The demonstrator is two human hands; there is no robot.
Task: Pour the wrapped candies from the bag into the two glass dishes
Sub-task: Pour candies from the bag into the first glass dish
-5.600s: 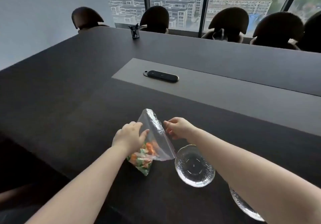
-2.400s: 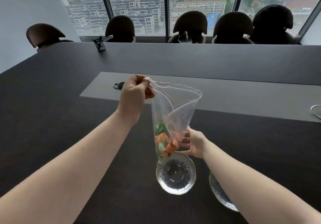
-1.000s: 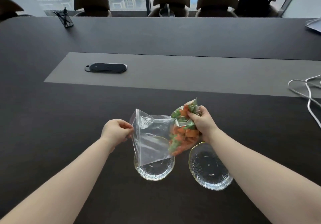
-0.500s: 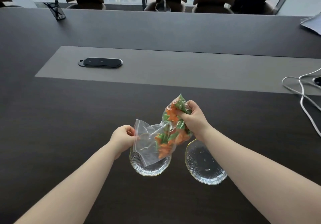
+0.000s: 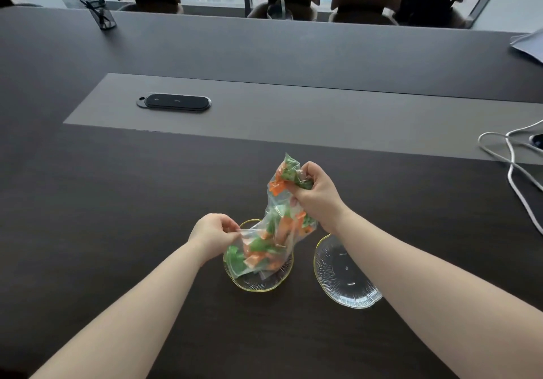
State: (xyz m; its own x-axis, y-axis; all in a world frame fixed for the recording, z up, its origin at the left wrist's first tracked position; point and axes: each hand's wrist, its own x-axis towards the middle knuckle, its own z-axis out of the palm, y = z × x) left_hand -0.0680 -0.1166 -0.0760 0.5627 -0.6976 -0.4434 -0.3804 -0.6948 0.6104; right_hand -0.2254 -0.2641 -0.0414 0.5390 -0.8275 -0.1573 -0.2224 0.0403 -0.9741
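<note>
The clear plastic zip bag [image 5: 276,228] of orange and green wrapped candies [image 5: 258,253] hangs tilted, its mouth down over the left gold-rimmed ribbed glass dish [image 5: 258,283], the landmark here. The right hand [image 5: 316,199], above and right of that dish, has its fingers clenched around the bag's raised bottom end; the left hand [image 5: 213,236], at the dish's left edge, pinches the mouth's lip. To pour well, keep the mouth low inside the rim, and stop at about half so the empty second glass dish [image 5: 346,275], just right of it, gets its share.
</note>
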